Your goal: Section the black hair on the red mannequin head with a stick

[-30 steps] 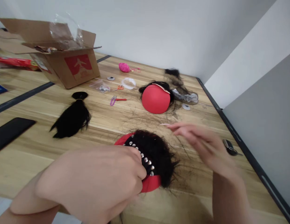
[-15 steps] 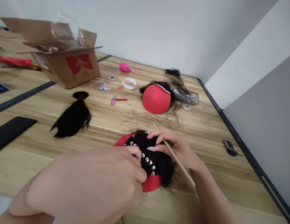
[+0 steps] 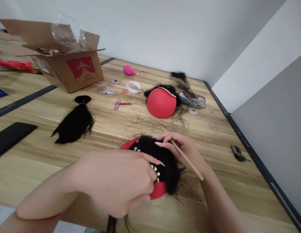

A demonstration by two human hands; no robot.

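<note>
A red dome-shaped piece (image 3: pixel 158 191) lies in front of me, partly covered by black hair (image 3: pixel 172 173) and a black band with silver studs (image 3: pixel 157 174). My left hand (image 3: pixel 123 181) reaches over its near side, index finger stretched onto the hair and the other fingers curled under. What those fingers hold, if anything, is hidden. Dark strands (image 3: pixel 112 223) show below that hand. At the far right side of the piece, my right hand (image 3: pixel 183 147) has a thin wooden stick (image 3: pixel 188 160) between its fingers, fingertips touching the hair.
A second red dome (image 3: pixel 161 103) with black hair stands farther back. On the left are a tied black hair bundle (image 3: pixel 75 124), a cardboard box (image 3: pixel 70 71) and a black phone-like slab (image 3: pixel 14 137). Orange scissors (image 3: pixel 123 91), pink yarn (image 3: pixel 129 70) and a key fob (image 3: pixel 238 153) also lie there.
My left hand has shifted slightly, and its index finger now stretches over the studs onto the hair. The right hand has moved a little right with the stick.
</note>
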